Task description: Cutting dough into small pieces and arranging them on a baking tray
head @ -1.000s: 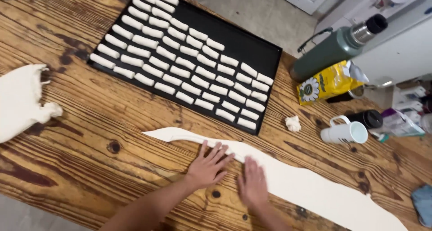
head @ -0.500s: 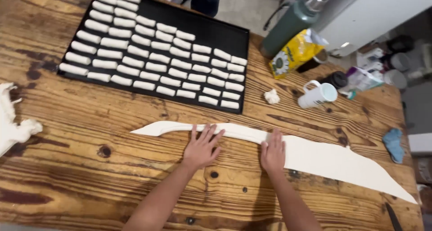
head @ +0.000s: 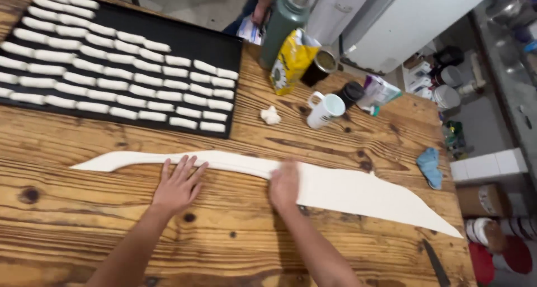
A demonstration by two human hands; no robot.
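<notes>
1. A long white sheet of dough (head: 347, 189) lay across the wooden table (head: 84, 225); I place everything else by that sheet.
2. The sheet was narrow and partly rolled at its left end, then widened toward the right and ran out to a point near the table's right edge.
3. My left hand (head: 179, 185) lay flat, fingers spread, at the near edge of the sheet's rolled left part, fingertips touching the dough.
4. My right hand (head: 285, 184) pressed down on the sheet just where the roll met the flat part; it was blurred, so I could not tell how its fingers lay.
5. Neither hand pinched or lifted anything; both rested palm down.
6. Beyond the sheet's left half sat a black baking tray (head: 190, 41) filled with rows of small white dough rolls (head: 131, 85).
7. Beyond the sheet's middle lay a small lump of dough (head: 271, 116) and, beside it, a white mug (head: 325, 109).
8. Farther back stood a yellow bag (head: 291, 60) and a tall green flask (head: 282, 27).
9. Past the sheet's right end a blue cloth (head: 429, 166) lay on the table.
10. Nearer than the pointed tip, a dark knife (head: 436, 264) lay at the table's edge.
11. Another person's hand (head: 258, 14) showed beyond the flask.
</notes>
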